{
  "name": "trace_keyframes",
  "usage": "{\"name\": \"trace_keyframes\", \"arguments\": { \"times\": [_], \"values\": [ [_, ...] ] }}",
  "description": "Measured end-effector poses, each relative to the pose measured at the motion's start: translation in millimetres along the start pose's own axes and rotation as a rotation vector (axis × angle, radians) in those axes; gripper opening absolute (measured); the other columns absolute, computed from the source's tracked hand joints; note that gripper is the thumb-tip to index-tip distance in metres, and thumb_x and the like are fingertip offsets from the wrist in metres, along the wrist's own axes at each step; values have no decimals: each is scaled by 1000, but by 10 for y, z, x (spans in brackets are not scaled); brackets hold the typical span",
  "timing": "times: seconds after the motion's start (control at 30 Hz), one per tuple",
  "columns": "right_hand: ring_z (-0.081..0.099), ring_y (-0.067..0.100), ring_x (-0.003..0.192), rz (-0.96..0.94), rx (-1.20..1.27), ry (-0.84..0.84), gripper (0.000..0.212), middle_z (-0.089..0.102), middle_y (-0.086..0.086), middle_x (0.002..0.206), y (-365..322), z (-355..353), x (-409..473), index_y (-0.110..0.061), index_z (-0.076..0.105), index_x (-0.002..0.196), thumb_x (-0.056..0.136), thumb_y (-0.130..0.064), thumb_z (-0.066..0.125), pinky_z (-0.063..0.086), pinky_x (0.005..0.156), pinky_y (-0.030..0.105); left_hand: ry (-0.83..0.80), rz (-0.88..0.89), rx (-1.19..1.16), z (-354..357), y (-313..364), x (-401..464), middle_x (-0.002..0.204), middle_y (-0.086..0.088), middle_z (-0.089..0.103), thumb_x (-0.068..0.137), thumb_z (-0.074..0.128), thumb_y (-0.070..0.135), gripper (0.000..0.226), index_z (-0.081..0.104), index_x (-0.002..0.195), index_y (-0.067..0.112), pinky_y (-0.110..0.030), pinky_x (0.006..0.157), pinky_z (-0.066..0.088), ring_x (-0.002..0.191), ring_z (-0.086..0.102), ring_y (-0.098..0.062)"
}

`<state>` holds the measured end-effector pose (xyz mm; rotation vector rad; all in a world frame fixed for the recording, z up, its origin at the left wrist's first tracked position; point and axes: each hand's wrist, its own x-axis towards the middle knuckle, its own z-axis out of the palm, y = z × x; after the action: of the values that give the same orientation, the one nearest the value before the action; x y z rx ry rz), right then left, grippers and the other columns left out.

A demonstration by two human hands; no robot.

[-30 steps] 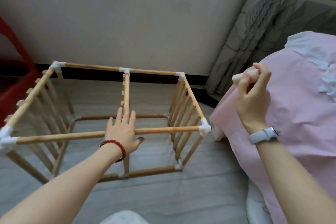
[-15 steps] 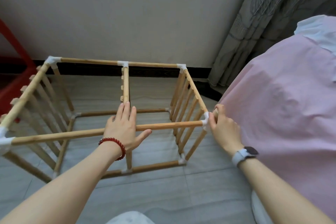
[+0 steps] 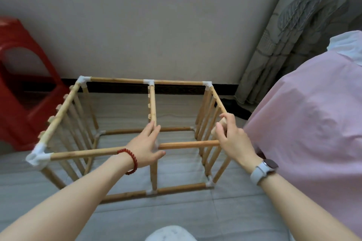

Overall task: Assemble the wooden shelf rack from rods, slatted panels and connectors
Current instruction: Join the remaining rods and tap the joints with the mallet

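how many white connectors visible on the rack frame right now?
7: top far-left corner, top far middle, top far-right corner, top near-left corner, bottom near middle, bottom near-right corner, bottom far-left corner. The hands may hide more.

Your left hand [image 3: 146,147] reaches forward with its fingers straight and spread, palm down. Your right hand [image 3: 231,139] is raised just beside it, fingers curled, thumb and forefinger pinching together. Both forearms are bare and stretched out ahead.
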<state>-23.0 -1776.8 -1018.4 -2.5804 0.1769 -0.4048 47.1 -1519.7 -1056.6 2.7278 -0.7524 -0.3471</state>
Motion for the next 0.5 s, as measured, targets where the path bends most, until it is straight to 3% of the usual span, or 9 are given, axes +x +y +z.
{"name": "trace_keyframes", "arguments": {
  "times": [0.1,0.13,0.2,0.3,0.4,0.43,0.47,0.5],
  "values": [
    [65,28,81,-128,10,-191,34,66,3,92,-454,239,-144,-32,23,129,98,-40,34,51,75,43,124,-53,55,-97,-481,-354,148,4,35,95,39,48,56,29,144,22,-34,112,23,134,35,-11],
    [64,29,82,-180,-42,-264,36,67,4,93,-562,289,-167,-29,24,131,98,-41,35,51,74,44,154,-83,132,-122,-674,-493,136,7,49,95,36,48,48,41,137,26,-33,110,24,126,43,-9],
    [64,31,82,-320,-168,-285,35,67,4,93,-786,321,-112,-25,31,127,97,-42,38,50,74,43,207,-168,236,-174,-1015,-771,111,13,61,94,34,50,36,53,120,34,-30,96,31,108,54,-8],
    [63,23,65,-473,2,-17,29,58,-10,73,-1233,249,114,-20,39,115,96,-41,42,46,54,32,338,-227,256,-159,-1225,-979,93,9,62,93,40,48,32,60,111,31,-30,77,35,91,59,-15],
    [55,-2,60,-491,384,510,25,53,-25,79,-1454,78,264,-20,34,111,98,-41,39,40,53,13,450,-132,204,-55,-988,-938,84,3,65,92,48,45,29,66,101,25,-32,68,41,81,63,-21],
    [51,-4,60,-481,404,571,25,51,-26,84,-1458,144,217,-18,33,112,99,-38,38,39,54,8,469,-111,175,-9,-917,-951,82,3,65,91,48,46,29,67,99,25,-31,64,42,78,63,-21],
    [50,-2,59,-444,316,511,25,49,-22,84,-1397,239,119,-16,33,115,99,-35,38,41,53,8,472,-88,159,43,-852,-947,82,3,65,92,46,49,30,65,99,27,-30,60,40,77,63,-20],
    [50,1,57,-376,141,321,27,51,-16,80,-1297,393,-51,-15,34,119,99,-32,37,45,51,14,460,-71,153,83,-795,-950,84,5,65,92,41,52,32,63,101,29,-28,58,37,78,62,-18]
  ]
}}
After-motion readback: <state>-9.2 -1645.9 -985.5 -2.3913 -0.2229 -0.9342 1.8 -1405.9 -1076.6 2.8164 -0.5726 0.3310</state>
